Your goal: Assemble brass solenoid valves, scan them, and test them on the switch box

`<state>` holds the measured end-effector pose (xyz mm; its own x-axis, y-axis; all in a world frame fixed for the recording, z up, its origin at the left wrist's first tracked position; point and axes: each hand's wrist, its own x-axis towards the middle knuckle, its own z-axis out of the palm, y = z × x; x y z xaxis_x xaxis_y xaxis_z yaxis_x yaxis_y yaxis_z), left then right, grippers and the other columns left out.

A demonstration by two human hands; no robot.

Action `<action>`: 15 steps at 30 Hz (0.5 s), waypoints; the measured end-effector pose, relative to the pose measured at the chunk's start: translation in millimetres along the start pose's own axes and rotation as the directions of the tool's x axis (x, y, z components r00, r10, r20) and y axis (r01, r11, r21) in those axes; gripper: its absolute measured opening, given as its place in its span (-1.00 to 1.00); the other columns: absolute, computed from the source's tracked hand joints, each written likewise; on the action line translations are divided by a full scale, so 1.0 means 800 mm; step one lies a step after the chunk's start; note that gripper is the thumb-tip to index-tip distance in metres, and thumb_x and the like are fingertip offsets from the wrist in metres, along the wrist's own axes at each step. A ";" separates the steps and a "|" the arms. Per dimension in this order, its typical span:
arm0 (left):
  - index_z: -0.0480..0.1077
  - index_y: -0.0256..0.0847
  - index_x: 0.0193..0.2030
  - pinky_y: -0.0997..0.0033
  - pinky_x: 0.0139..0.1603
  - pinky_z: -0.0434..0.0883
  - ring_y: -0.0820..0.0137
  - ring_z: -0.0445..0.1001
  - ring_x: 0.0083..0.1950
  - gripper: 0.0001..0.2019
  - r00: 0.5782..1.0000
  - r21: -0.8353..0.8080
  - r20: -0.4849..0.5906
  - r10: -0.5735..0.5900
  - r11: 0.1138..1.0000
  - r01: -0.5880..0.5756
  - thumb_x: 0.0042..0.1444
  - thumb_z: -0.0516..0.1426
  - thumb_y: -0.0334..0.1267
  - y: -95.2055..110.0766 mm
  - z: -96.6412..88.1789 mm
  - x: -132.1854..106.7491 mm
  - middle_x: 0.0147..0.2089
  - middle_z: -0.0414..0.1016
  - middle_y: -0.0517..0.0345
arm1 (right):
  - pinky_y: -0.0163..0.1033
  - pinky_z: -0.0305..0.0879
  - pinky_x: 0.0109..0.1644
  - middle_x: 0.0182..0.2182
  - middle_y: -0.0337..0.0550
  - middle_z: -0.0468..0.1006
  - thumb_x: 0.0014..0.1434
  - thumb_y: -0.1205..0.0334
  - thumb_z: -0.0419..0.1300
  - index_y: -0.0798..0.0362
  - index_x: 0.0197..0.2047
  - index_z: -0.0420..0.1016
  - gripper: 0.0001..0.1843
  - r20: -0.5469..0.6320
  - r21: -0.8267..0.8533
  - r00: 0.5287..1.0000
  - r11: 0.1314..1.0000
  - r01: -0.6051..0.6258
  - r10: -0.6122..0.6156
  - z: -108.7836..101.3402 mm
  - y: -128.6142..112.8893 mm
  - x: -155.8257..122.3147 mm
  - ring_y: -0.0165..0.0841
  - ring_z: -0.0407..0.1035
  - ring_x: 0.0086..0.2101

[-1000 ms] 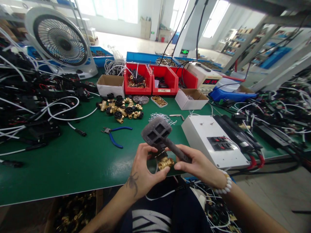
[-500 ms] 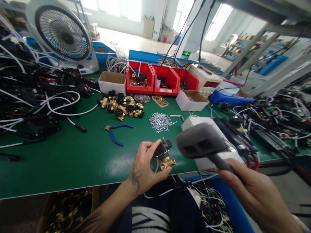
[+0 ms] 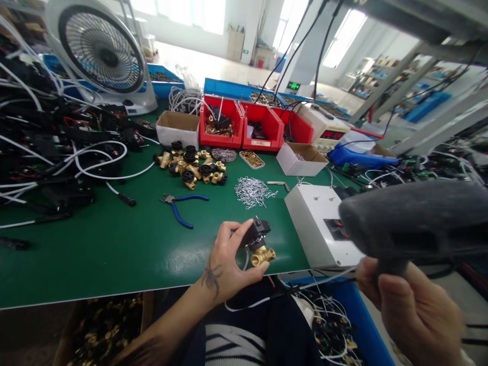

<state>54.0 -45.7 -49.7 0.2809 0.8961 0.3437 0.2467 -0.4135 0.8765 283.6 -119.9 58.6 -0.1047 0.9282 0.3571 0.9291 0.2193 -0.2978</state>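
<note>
My left hand [image 3: 231,259] grips a motorized valve [image 3: 262,245], a black actuator head joined to a brass body, at the front edge of the green bench. Its thumb and fingers wrap round the valve's left side. At the right, my right hand [image 3: 415,305] is closed round the handle of a mallet [image 3: 412,223] with a dark grey head, raised close to the camera and away from the valve. Behind the valve lies a heap of silver cotter pins [image 3: 252,192]. To the left rest blue-handled cutting pliers [image 3: 181,207].
Brass fittings with black caps [image 3: 194,165] are piled mid-bench. Behind them stand red bins [image 3: 260,145] and a white carton [image 3: 177,134]. A white control box [image 3: 320,229] sits right of the valve. Cabled units crowd both sides; a fan [image 3: 104,56] stands at back left.
The mallet in my right hand has moved right and nearer to the camera, away from the valve. My left hand still holds the valve in the same place.
</note>
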 end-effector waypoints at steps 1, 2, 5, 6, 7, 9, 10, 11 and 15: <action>0.19 -0.22 0.27 0.15 0.08 0.43 0.26 0.31 0.05 -0.28 1.000 0.000 -0.002 0.002 1.000 -0.002 -0.06 0.28 -0.21 0.000 0.000 0.000 0.02 0.20 0.01 | -0.34 0.16 -0.67 -0.72 -0.30 0.32 0.40 0.00 -0.16 -0.02 -0.45 0.26 -0.56 0.032 -0.035 0.998 0.998 0.049 -0.048 0.004 0.000 0.000 -0.41 0.24 -0.74; 0.19 -0.21 0.26 0.15 0.08 0.43 0.26 0.31 0.05 -0.29 1.000 0.001 -0.004 0.003 1.000 -0.003 -0.06 0.28 -0.21 0.001 0.000 0.001 0.02 0.20 0.01 | -0.33 0.12 -0.69 -0.74 -0.31 0.31 0.39 0.00 -0.13 -0.01 -0.47 0.26 -0.56 0.088 -0.065 0.991 0.992 0.108 -0.102 0.008 0.000 0.001 -0.40 0.23 -0.76; 0.18 -0.17 0.27 0.14 0.08 0.43 0.25 0.31 0.06 -0.30 1.000 -0.005 -0.005 -0.007 1.000 0.007 -0.05 0.27 -0.22 0.001 0.000 0.002 0.02 0.20 0.02 | -0.32 0.08 -0.68 -0.73 -0.31 0.32 0.37 -0.04 -0.05 0.00 -0.48 0.28 -0.56 0.195 -0.085 0.970 0.983 0.164 -0.145 0.012 -0.001 0.003 -0.40 0.24 -0.75; 0.18 -0.16 0.27 0.13 0.08 0.43 0.25 0.31 0.06 -0.30 1.000 -0.007 0.003 -0.015 1.000 0.015 -0.05 0.27 -0.21 0.002 -0.001 0.002 0.02 0.20 0.02 | -0.32 0.10 -0.66 -0.72 -0.31 0.32 0.37 -0.04 -0.05 0.00 -0.47 0.28 -0.57 0.157 -0.054 0.980 0.990 0.133 -0.123 0.011 -0.001 0.003 -0.40 0.25 -0.73; 0.18 -0.16 0.27 0.12 0.08 0.43 0.24 0.31 0.06 -0.29 1.000 -0.010 0.010 -0.022 1.000 0.023 -0.05 0.27 -0.21 0.002 -0.001 0.001 0.03 0.20 0.02 | -0.34 0.13 -0.65 -0.69 -0.31 0.33 0.37 -0.02 -0.06 0.00 -0.45 0.28 -0.58 0.096 -0.007 0.991 0.996 0.092 -0.091 0.008 0.000 0.002 -0.41 0.27 -0.71; 0.19 -0.17 0.27 0.11 0.09 0.43 0.24 0.32 0.06 -0.29 0.999 -0.015 0.013 -0.032 0.999 0.032 -0.06 0.27 -0.20 0.002 -0.001 0.001 0.03 0.20 0.01 | -0.35 0.17 -0.62 -0.67 -0.31 0.32 0.40 0.02 -0.10 -0.01 -0.42 0.28 -0.60 -0.033 0.072 0.999 0.997 0.042 -0.040 0.006 0.000 0.001 -0.43 0.26 -0.70; 0.19 -0.17 0.26 0.10 0.09 0.43 0.24 0.32 0.06 -0.30 1.000 -0.018 0.012 -0.029 0.999 0.029 -0.06 0.27 -0.20 0.002 -0.001 0.001 0.03 0.20 0.01 | -0.36 0.16 -0.63 -0.67 -0.32 0.32 0.40 0.03 -0.11 -0.01 -0.42 0.27 -0.60 -0.047 0.077 0.998 0.996 0.052 -0.049 0.006 0.000 0.000 -0.43 0.25 -0.70; 0.19 -0.17 0.26 0.11 0.10 0.43 0.24 0.31 0.06 -0.30 1.000 -0.020 0.009 -0.021 1.000 0.021 -0.05 0.27 -0.20 0.002 -0.001 0.001 0.02 0.20 0.01 | -0.35 0.14 -0.64 -0.69 -0.32 0.32 0.40 0.02 -0.11 -0.01 -0.43 0.27 -0.59 -0.024 0.048 0.997 0.996 0.080 -0.079 0.008 -0.001 0.001 -0.43 0.24 -0.72; 0.19 -0.15 0.26 0.14 0.07 0.44 0.26 0.32 0.05 -0.31 1.000 -0.030 -0.003 -0.019 0.999 0.018 -0.04 0.27 -0.20 0.002 0.000 0.002 0.01 0.20 0.02 | -0.31 0.04 -0.67 -0.74 -0.32 0.30 0.37 -0.08 -0.08 0.00 -0.50 0.25 -0.52 0.201 -0.087 0.968 0.982 0.169 -0.149 0.015 -0.004 0.009 -0.42 0.20 -0.76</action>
<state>54.7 -44.5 -47.7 0.2739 0.9040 0.3282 0.2239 -0.3919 0.8924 275.1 -110.0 51.5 -0.3108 0.9264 0.2126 0.9253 0.3461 -0.1553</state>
